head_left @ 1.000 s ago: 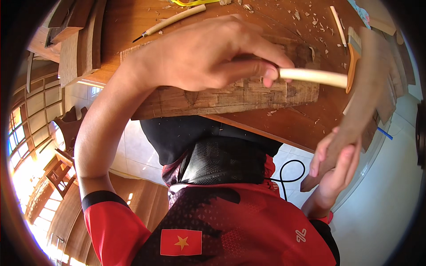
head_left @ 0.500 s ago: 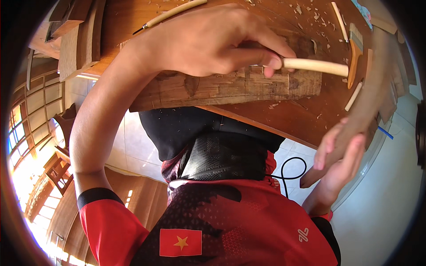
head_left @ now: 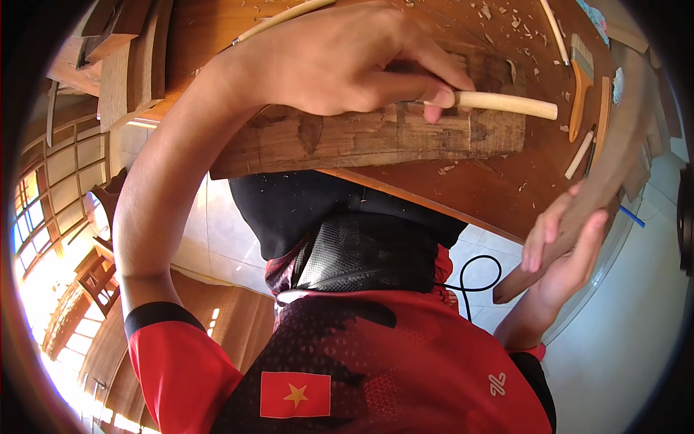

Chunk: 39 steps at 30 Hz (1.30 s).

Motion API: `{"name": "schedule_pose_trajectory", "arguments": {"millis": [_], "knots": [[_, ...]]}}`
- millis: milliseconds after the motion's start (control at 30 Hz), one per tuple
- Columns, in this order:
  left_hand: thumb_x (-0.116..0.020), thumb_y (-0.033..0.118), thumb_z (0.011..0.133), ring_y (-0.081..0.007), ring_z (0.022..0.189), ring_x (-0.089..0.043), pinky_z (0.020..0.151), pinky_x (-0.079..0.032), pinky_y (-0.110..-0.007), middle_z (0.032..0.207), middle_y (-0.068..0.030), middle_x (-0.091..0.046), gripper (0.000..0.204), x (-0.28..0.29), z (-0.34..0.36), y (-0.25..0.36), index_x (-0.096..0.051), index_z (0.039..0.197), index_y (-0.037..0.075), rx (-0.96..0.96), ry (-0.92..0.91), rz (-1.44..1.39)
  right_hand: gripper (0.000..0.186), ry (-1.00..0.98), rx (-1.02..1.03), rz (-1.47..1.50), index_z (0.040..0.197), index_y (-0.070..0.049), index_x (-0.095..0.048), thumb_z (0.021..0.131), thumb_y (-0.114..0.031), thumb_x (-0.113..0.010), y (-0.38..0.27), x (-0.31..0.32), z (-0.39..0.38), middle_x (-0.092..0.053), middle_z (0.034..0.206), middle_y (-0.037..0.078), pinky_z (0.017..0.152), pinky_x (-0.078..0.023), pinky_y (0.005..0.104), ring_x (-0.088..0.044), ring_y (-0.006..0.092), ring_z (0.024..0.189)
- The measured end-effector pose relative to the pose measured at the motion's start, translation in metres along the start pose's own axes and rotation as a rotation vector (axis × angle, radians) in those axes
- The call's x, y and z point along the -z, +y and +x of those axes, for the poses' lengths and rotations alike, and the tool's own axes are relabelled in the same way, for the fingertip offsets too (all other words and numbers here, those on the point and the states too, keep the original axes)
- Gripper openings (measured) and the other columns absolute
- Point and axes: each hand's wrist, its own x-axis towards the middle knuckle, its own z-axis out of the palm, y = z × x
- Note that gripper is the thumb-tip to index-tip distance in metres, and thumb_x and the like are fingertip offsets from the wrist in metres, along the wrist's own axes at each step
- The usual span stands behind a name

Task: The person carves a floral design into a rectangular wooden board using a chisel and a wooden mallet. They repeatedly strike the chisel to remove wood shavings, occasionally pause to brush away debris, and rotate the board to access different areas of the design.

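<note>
Over a carved wooden board on the table, my left hand is closed round a carving chisel. The chisel's pale wooden handle points right, and most of its blade is hidden by my fingers. At the lower right, my right hand is wrapped round a long, flat wooden stick, which slants up along the table's right side. A second pale-handled chisel lies beyond my left wrist.
A flat brush with an orange handle and several slim tools lie at the table's right. Wood chips are scattered across the tabletop. Wooden blocks stand at the far left. A black cable loops beside my lap.
The chisel in my left hand has shifted slightly left and up. My right hand has moved a little to the right with the wooden stick, baring more of the tools beside it.
</note>
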Motion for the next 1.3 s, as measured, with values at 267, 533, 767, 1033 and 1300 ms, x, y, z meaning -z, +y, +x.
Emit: {"name": "schedule_pose_trajectory", "arguments": {"millis": [267,533,767,1033,1300], "knots": [[-0.063,0.006,0.095,-0.0246,0.090,-0.072,0.085,-0.059,-0.040,0.099,-0.0159,-0.077,0.039,0.007,0.000,0.007,-0.067,0.132,-0.004,0.007,-0.017,0.235,0.047,-0.015,-0.011,0.052,0.123,0.001,-0.049,0.114,-0.042,-0.033,0.006,-0.002,0.004,-0.051,0.067,0.008,0.038,-0.032,0.0243,-0.039,0.0104,0.038],[-0.063,0.010,0.093,-0.0283,0.092,-0.071,0.086,-0.058,-0.041,0.108,-0.0201,-0.076,0.042,0.015,0.001,0.020,-0.066,0.133,-0.003,0.017,-0.053,0.226,0.051,-0.145,-0.087,-0.238,0.124,0.003,-0.049,0.114,-0.043,-0.029,0.014,0.001,0.001,-0.050,0.068,0.007,0.036,-0.035,0.0253,-0.040,0.0109,0.039],[-0.062,0.011,0.089,-0.0298,0.099,-0.069,0.093,-0.055,-0.045,0.117,-0.0252,-0.073,0.049,0.013,-0.001,0.027,-0.064,0.134,-0.007,0.079,-0.044,0.188,0.047,-0.191,-0.085,-0.132,0.120,0.000,-0.049,0.113,-0.043,-0.033,0.010,-0.007,0.002,-0.050,0.066,0.007,0.038,-0.032,0.0238,-0.039,0.0104,0.038],[-0.061,0.013,0.090,-0.0318,0.104,-0.070,0.096,-0.055,-0.046,0.122,-0.0244,-0.072,0.049,0.016,-0.001,0.018,-0.063,0.134,-0.008,0.044,-0.084,0.204,0.049,-0.235,-0.051,-0.222,0.124,0.002,-0.049,0.115,-0.040,-0.025,0.016,-0.003,0.002,-0.049,0.068,0.006,0.034,-0.035,0.0248,-0.037,0.0107,0.036],[-0.065,0.004,0.097,-0.0225,0.089,-0.073,0.082,-0.055,-0.035,0.093,-0.0108,-0.078,0.023,0.005,0.002,0.027,-0.074,0.117,-0.002,0.140,0.008,0.326,0.046,-0.183,-0.081,-0.106,0.122,0.000,-0.049,0.114,-0.041,-0.030,0.015,-0.002,0.000,-0.049,0.066,0.006,0.035,-0.033,0.0246,-0.039,0.0105,0.036]]}}
